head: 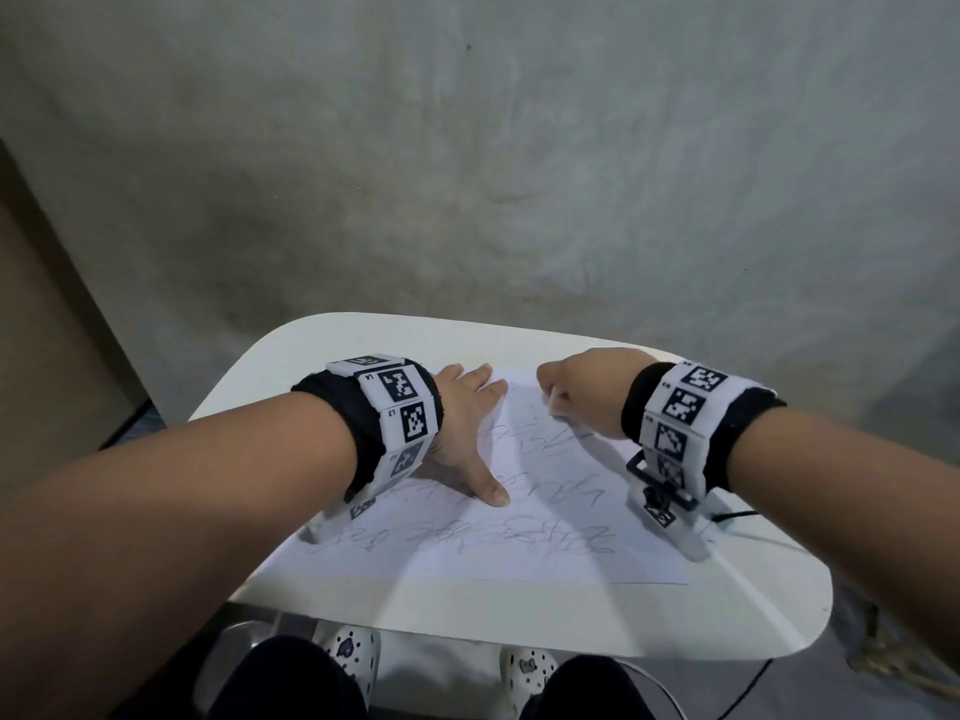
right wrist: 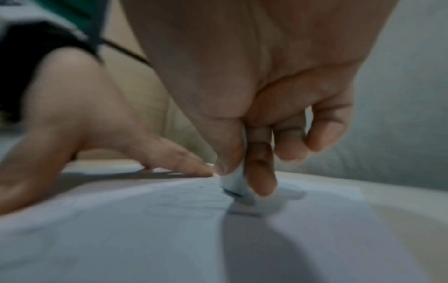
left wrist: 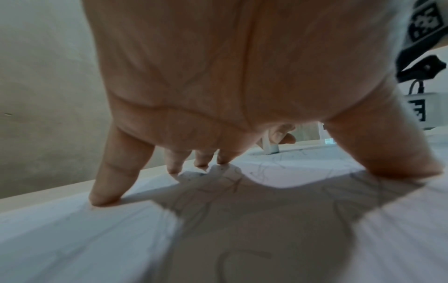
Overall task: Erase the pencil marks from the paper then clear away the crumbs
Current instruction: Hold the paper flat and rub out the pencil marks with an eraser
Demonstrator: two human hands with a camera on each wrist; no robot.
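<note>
A white sheet of paper (head: 519, 543) covered in grey pencil scribbles lies on a small white table (head: 753, 615). My left hand (head: 467, 433) is spread flat on the sheet's left part, fingertips (left wrist: 106, 197) and thumb pressing it down. My right hand (head: 576, 397) sits over the sheet's far right area, thumb and fingers pinching a small white eraser (right wrist: 234, 181). The eraser's lower end touches the paper (right wrist: 121, 229). In the left wrist view the eraser (left wrist: 271, 148) shows far off beyond my palm. The right wrist view is blurred.
The table's rounded edges lie close around the sheet; a black cable (head: 737, 516) runs off its right side. Behind the table is a grey wall (head: 519, 174). My knees and white shoes (head: 527, 667) are below the near edge.
</note>
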